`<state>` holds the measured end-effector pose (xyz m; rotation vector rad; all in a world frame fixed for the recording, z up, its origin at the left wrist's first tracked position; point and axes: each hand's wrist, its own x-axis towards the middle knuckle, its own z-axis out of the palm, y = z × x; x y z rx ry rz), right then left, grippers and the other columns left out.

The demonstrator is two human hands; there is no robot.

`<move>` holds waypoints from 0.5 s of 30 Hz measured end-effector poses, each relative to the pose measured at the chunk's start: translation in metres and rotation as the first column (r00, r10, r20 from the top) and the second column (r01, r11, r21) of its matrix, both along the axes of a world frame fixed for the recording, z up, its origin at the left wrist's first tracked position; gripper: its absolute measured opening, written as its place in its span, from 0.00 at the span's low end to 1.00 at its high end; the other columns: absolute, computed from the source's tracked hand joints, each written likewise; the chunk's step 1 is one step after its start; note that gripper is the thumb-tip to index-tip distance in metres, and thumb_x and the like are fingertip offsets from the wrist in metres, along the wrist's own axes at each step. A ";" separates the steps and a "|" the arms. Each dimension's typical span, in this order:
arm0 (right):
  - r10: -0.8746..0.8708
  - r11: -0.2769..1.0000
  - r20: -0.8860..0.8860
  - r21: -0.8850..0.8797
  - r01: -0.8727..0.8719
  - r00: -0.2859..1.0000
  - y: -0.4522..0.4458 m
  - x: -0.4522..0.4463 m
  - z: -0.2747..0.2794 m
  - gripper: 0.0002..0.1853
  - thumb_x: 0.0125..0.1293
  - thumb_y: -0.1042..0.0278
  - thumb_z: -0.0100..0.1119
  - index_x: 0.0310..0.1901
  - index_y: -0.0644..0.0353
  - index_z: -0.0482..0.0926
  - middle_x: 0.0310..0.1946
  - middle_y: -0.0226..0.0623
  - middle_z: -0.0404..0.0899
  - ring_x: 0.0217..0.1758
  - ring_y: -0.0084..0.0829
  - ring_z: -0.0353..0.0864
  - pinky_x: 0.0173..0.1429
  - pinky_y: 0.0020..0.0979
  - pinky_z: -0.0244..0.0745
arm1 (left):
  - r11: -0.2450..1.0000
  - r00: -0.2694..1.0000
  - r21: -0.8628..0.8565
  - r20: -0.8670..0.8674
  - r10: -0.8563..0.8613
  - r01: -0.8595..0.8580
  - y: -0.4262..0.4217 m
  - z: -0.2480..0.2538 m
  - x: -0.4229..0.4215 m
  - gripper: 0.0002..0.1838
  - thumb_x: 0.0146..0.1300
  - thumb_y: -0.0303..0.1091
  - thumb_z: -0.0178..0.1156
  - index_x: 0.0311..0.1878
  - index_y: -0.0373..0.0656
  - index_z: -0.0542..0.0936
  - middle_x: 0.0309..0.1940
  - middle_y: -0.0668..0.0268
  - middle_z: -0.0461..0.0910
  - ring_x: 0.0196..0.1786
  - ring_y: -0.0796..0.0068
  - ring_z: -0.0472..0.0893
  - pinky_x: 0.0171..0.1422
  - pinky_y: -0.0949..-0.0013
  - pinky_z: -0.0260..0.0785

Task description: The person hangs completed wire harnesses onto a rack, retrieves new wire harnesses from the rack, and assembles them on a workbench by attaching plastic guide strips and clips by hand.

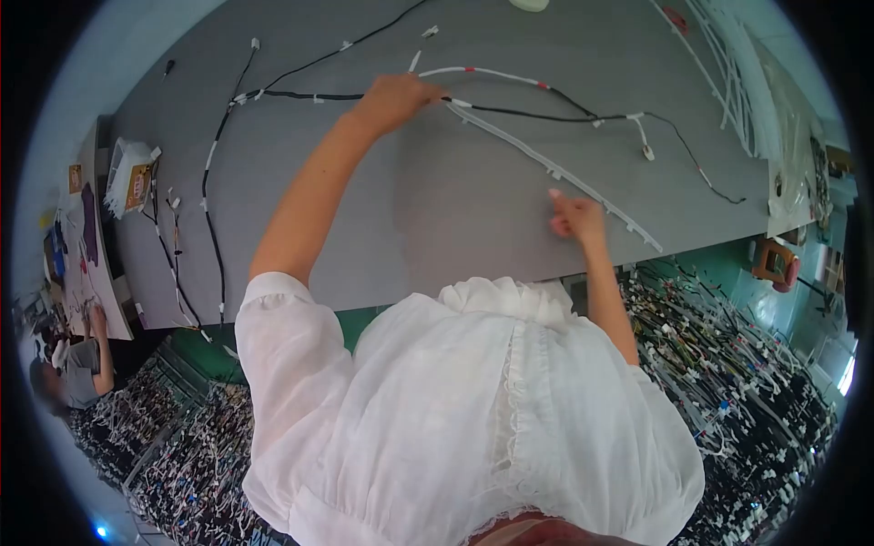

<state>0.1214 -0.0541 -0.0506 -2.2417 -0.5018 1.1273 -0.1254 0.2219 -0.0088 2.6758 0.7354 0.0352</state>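
A long wire harness (537, 114) with black, white and red wrapped sections and small white connectors lies across the grey table. My left hand (396, 102) is on the harness at the upper middle, its fingers closed around it near a branching point. A translucent white strip (519, 146) with small clips slants from that point down to the right. Over the grey table, below the strip, is my right hand (576, 218), apart from it. One of its fingers points up, the others are curled, and I cannot make out anything in it.
White tubes (728, 82) lie at the table's (300, 209) upper right. A box of white parts (130, 177) and another harness (166, 232) are at the left. Piles of harnesses (728, 382) lie below the table edge. Another person (82, 373) is at the far left.
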 end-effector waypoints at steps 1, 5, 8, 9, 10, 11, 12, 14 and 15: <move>0.153 0.988 0.287 -0.048 -0.145 0.946 0.010 0.009 0.013 0.20 0.56 0.56 0.67 0.42 0.65 0.79 0.30 0.44 0.81 0.26 0.38 0.81 0.35 0.34 0.78 | 1.000 1.000 0.006 0.030 -0.006 0.005 0.003 -0.002 -0.001 0.17 0.60 0.25 0.53 0.51 0.56 0.80 0.34 0.69 0.82 0.38 0.67 0.78 0.43 0.64 0.72; -0.005 0.586 0.963 0.220 -0.780 0.268 0.090 0.013 0.038 0.18 0.53 0.65 0.67 0.47 0.56 0.79 0.36 0.41 0.81 0.27 0.45 0.79 0.34 0.43 0.75 | 1.000 0.993 0.012 0.112 -0.024 0.023 0.009 -0.024 0.002 0.14 0.62 0.29 0.55 0.49 0.56 0.81 0.32 0.69 0.81 0.39 0.68 0.77 0.43 0.64 0.71; 0.285 0.342 0.908 0.202 -0.918 0.306 0.128 0.017 0.003 0.17 0.55 0.70 0.64 0.48 0.52 0.78 0.39 0.37 0.80 0.27 0.41 0.79 0.31 0.40 0.75 | 1.000 0.995 0.000 0.104 -0.004 0.004 0.015 -0.027 0.006 0.13 0.62 0.33 0.56 0.49 0.56 0.81 0.32 0.68 0.80 0.40 0.67 0.77 0.44 0.62 0.71; 0.352 0.367 0.876 0.196 -0.909 0.331 0.130 0.013 0.008 0.16 0.55 0.71 0.63 0.48 0.52 0.78 0.38 0.35 0.79 0.27 0.40 0.79 0.30 0.39 0.74 | 1.000 0.996 -0.008 0.091 0.007 -0.006 0.016 -0.027 0.007 0.12 0.62 0.34 0.57 0.49 0.56 0.81 0.32 0.68 0.79 0.40 0.67 0.77 0.45 0.62 0.71; 0.418 0.391 0.836 0.188 -0.901 0.355 0.124 0.006 0.020 0.16 0.56 0.72 0.62 0.48 0.52 0.78 0.38 0.34 0.79 0.26 0.39 0.79 0.28 0.37 0.74 | 0.999 0.995 -0.036 0.094 0.027 -0.024 0.017 -0.027 0.008 0.12 0.62 0.35 0.57 0.49 0.56 0.82 0.32 0.68 0.79 0.40 0.67 0.77 0.45 0.62 0.70; 0.486 0.417 0.787 0.174 -0.892 0.381 0.116 -0.001 0.027 0.16 0.56 0.73 0.61 0.48 0.51 0.78 0.37 0.33 0.79 0.26 0.37 0.79 0.27 0.36 0.73 | 0.997 0.994 -0.071 0.095 0.047 -0.040 0.016 -0.029 0.009 0.12 0.61 0.36 0.58 0.49 0.56 0.82 0.32 0.68 0.79 0.40 0.66 0.77 0.46 0.62 0.70; 0.488 0.433 0.798 0.131 -0.892 0.354 0.108 -0.009 0.025 0.16 0.56 0.74 0.60 0.48 0.51 0.78 0.37 0.33 0.79 0.25 0.37 0.79 0.26 0.35 0.73 | 0.993 0.994 -0.110 0.095 0.062 -0.051 0.015 -0.032 0.010 0.12 0.61 0.37 0.59 0.48 0.56 0.82 0.32 0.67 0.79 0.40 0.66 0.77 0.46 0.62 0.70; 0.484 0.479 0.819 0.048 -0.876 0.309 0.097 -0.023 0.018 0.17 0.56 0.75 0.59 0.48 0.50 0.79 0.37 0.32 0.78 0.25 0.35 0.79 0.24 0.33 0.73 | 0.973 0.995 -0.212 0.011 0.100 -0.095 0.017 -0.038 0.014 0.13 0.60 0.38 0.60 0.48 0.56 0.82 0.33 0.69 0.79 0.41 0.68 0.77 0.46 0.63 0.69; 0.474 0.505 0.819 0.047 -0.862 0.322 0.097 -0.025 0.010 0.17 0.55 0.75 0.59 0.48 0.50 0.79 0.38 0.32 0.78 0.25 0.35 0.79 0.24 0.33 0.73 | 0.960 0.993 -0.253 -0.030 0.117 -0.120 0.020 -0.041 0.019 0.13 0.59 0.38 0.61 0.48 0.56 0.82 0.33 0.70 0.79 0.41 0.68 0.78 0.46 0.64 0.69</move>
